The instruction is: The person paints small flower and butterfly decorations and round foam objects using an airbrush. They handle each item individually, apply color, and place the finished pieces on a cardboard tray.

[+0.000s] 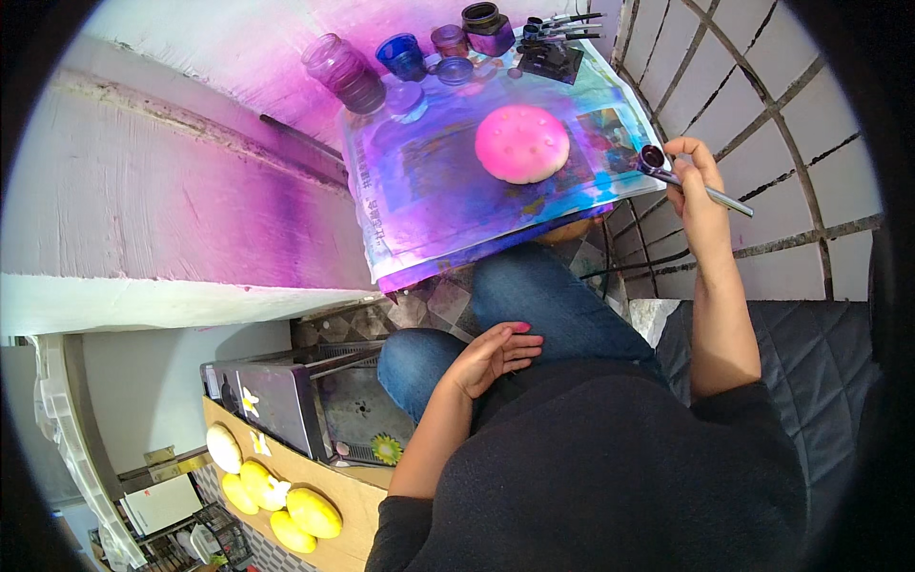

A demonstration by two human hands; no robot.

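Note:
My right hand (697,182) holds a silver airbrush (729,201) with a dark paint cup at the right edge of the paper-covered table. Left of it, a round pink piece with small bumps and a pale lower rim (522,143) lies on paint-stained newspaper (443,229). My left hand (493,354) rests over my lap with its fingers apart, holding nothing; one fingertip is stained pink.
Behind the pink piece stand a purple jar (344,75), a blue cup (402,57) and a dark jar (488,28). More airbrushes (572,28) lie at the back right. Yellow rounded pieces (314,513) rest on cardboard (350,500) at lower left. A wire grid (772,107) stands to the right.

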